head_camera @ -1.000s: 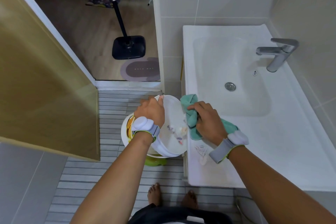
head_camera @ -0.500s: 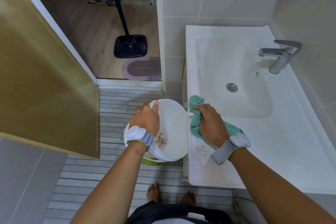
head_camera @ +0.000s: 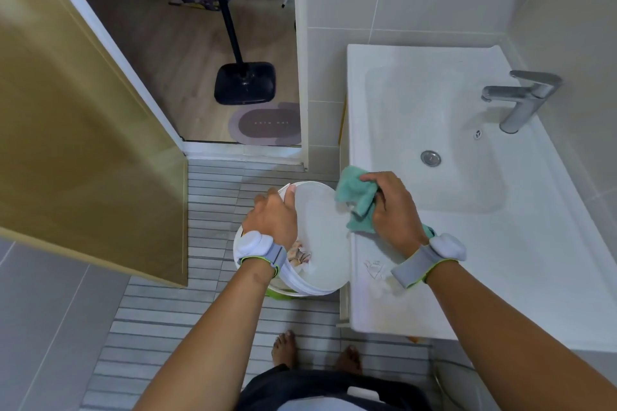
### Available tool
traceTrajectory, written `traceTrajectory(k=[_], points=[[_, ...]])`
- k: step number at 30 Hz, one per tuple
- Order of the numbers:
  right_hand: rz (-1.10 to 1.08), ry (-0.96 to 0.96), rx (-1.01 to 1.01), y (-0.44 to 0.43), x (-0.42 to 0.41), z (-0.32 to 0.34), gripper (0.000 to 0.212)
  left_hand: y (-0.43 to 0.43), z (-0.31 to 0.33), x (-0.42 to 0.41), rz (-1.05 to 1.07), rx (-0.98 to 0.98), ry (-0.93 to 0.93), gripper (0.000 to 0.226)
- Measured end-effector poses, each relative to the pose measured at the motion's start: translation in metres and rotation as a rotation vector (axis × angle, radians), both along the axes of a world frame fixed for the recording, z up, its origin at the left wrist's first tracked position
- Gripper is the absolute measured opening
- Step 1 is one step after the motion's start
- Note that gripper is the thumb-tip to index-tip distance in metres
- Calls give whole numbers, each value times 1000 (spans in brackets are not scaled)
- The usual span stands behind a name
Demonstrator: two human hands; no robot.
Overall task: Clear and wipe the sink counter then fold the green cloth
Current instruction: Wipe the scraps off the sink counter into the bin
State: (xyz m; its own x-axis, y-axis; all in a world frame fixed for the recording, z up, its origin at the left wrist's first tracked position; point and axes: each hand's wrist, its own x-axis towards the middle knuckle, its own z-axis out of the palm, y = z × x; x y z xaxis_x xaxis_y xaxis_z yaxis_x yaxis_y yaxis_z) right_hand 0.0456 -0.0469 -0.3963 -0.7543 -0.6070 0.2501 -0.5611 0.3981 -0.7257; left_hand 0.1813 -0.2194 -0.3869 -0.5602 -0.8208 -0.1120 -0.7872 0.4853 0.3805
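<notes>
My right hand grips the bunched green cloth at the left edge of the white sink counter, the cloth partly overhanging the edge. My left hand holds the rim of a white bin lid, tilted just beside the counter edge over a white bin with a green base. Small scraps of rubbish lie on the lid near my left wrist. A clear crumpled wrapper rests on the counter near its front left corner.
The basin with its drain and a chrome faucet lie to the right. A wooden door stands open on the left. Beyond the doorway are a fan stand base and a bath mat. My bare feet stand on grey slatted floor.
My right hand with the cloth slid toward the counter's left edge and the cloth now hangs over it. The scraps slid down the lid toward my left wrist.
</notes>
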Motion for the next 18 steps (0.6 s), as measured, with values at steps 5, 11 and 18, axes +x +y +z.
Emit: traceTrajectory(k=[5, 11, 18], points=[[-151, 69, 36, 21, -4, 13, 41, 0, -3, 9, -33, 5, -27, 60], [-305, 151, 237, 61, -9, 15, 45, 5, -18, 38, -84, 28, -44, 61], [-543, 6, 546, 95, 28, 5, 38, 16, -26, 55, -75, 56, -41, 62]])
